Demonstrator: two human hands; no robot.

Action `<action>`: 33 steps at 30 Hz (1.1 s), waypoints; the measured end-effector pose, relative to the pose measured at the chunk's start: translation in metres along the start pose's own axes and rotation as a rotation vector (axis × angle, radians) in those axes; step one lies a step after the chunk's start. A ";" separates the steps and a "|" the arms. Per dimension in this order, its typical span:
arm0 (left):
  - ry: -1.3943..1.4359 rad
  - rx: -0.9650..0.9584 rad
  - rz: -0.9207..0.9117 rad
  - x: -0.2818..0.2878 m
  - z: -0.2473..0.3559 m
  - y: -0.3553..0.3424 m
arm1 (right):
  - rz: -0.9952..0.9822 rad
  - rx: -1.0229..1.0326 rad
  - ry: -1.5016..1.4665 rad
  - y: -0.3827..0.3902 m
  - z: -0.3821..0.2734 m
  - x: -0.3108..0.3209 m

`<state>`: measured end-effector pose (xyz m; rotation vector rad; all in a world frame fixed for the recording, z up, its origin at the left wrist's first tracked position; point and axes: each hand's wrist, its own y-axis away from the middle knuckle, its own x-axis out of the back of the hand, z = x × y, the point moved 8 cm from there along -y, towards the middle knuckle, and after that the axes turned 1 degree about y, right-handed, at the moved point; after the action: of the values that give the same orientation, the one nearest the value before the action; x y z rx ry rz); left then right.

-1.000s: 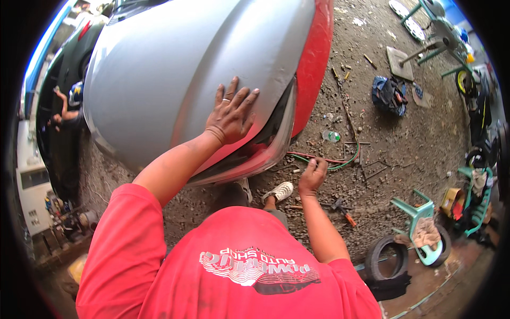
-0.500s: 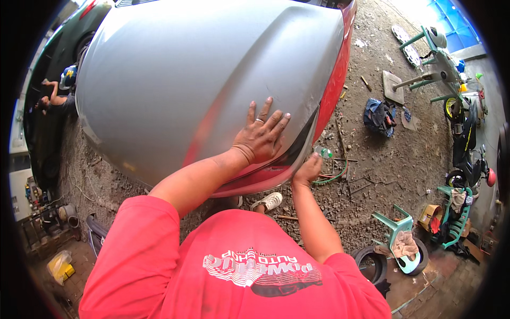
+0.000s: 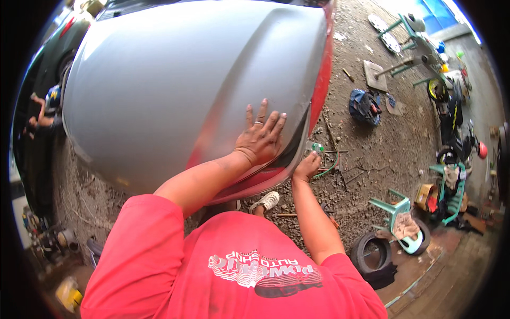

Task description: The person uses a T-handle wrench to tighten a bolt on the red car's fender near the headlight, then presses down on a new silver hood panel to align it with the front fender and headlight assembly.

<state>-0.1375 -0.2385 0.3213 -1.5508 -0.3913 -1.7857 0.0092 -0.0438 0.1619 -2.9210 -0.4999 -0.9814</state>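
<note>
A car's grey hood (image 3: 159,80), with a red streak and red edges, spreads out in front of me. My left hand (image 3: 260,141) lies flat on its near right part, fingers spread, a ring on one finger. Beside the car's front corner, just outside the dark headlight area, my right hand (image 3: 306,167) is low with its fingers curled closed. A small clear plastic bottle (image 3: 315,147) with green on it shows at those fingertips. Most of the grip is hidden by the back of the hand.
Gravel ground holds a green hose (image 3: 336,164), a dark blue bag (image 3: 365,105) and a stand with a square base (image 3: 375,77). Green plastic chairs (image 3: 390,210), tyres (image 3: 370,253) and a motorcycle (image 3: 450,111) line the right. A person (image 3: 43,119) is beside a dark car (image 3: 34,95) at left.
The view has shifted, moving the surroundings toward the left. My left hand stays flat at nearly the same place on the hood. The bottle appears slightly higher and farther left against my right hand.
</note>
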 end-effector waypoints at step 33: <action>-0.277 0.011 -0.077 -0.015 0.005 -0.001 | -0.550 -0.704 0.607 0.084 0.331 0.183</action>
<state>-0.1347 -0.2294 0.3083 -1.8026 -0.5995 -1.6239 0.3662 -0.0303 0.0118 -2.7476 -1.1198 -2.4345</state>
